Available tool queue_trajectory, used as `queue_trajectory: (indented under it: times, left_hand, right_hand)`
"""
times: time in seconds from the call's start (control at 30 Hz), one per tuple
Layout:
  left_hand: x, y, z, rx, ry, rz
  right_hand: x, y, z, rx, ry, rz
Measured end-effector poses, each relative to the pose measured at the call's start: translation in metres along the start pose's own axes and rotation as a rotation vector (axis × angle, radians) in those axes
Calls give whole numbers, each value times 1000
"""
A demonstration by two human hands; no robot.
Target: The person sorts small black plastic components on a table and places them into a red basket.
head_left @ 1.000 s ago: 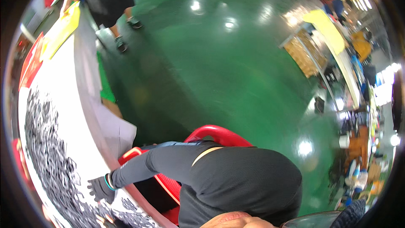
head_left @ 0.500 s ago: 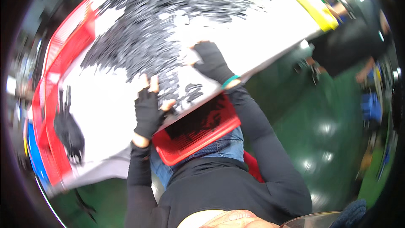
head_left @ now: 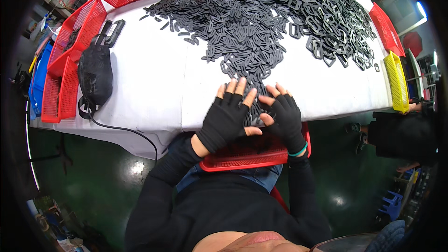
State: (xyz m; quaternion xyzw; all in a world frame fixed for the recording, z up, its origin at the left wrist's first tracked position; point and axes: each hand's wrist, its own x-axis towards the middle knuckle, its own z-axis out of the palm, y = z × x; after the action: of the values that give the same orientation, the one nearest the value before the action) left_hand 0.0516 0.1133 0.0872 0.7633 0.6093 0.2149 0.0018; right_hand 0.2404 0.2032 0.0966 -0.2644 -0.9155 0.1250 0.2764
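My left hand (head_left: 224,121), in a black fingerless glove, rests open at the table's near edge with its fingers spread. Opposite it, my right hand (head_left: 285,117), gloved alike with a green band at the wrist, is open too. Between them lies a narrow strip of small black oval loops (head_left: 245,42), trailing toward me from a wide heap. Fingertips of both hands touch the loops along the strip's sides. Below the edge, a red perforated basket (head_left: 252,162) sits on my lap; my hands partly hide its inside.
Larger black rectangular rings (head_left: 322,16) are heaped at the far right. On the left lie a black mesh pouch (head_left: 95,74) with a cable and several red baskets (head_left: 69,88). A yellow basket (head_left: 396,81) stands at the right edge. Another person's dark clothing (head_left: 396,133) shows beyond.
My hands have come closer together around the strip of loops. The right hand has drawn back toward the near edge. The whole view has turned and sharpened.
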Motion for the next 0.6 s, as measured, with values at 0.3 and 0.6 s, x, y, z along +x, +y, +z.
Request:
queue_trajectory:
  times: [0.3,0.6]
  left_hand:
    - [34,-35,12,-81,164,-64]
    - [33,-32,2,-11,-80,69]
  right_hand:
    - [42,41,0,24,121,145]
    - [75,37,25,-62,-50,-98]
